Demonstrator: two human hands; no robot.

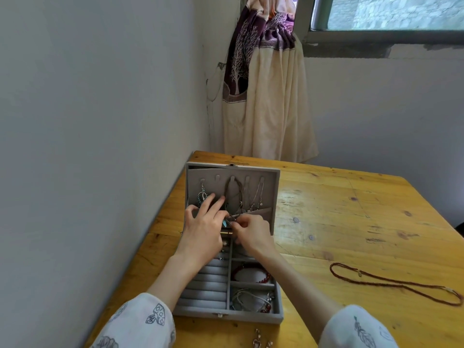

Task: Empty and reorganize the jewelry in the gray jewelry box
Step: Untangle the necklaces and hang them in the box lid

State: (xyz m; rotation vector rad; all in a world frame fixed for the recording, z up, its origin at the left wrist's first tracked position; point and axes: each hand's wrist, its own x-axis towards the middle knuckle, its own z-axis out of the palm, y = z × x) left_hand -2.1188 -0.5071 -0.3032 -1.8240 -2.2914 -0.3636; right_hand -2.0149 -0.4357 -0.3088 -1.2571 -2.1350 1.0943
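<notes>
Necklace [391, 285] right of jewelry box [251, 316]

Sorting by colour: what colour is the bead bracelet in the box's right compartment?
Red bead bracelet, head view.
</notes>
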